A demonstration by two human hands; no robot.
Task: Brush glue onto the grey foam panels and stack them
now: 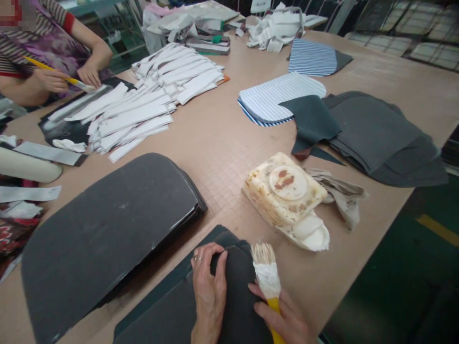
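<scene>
Head view: right hand (287,317) grips brush (267,274); bristles beyond fingers.

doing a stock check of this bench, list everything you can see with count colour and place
dark piece: one, dark grey, near edge, under both hands
brush: one, yellow handle, pale glue-caked bristles, on the dark piece
glue tub: one, stained cream, centre right
rag: one, beige, beside the tub
dark stack: one pile, grey, near left
white strips: many, white, fanned out at far left
striped pieces: two piles, blue and white, far centre
grey sheets: one pile, dark grey, right
table: one, tan
co-worker: one, striped sleeves, far left, holding a yellow tool
left hand: pressing flat on the dark piece
right hand: grip closed on the brush handle
</scene>
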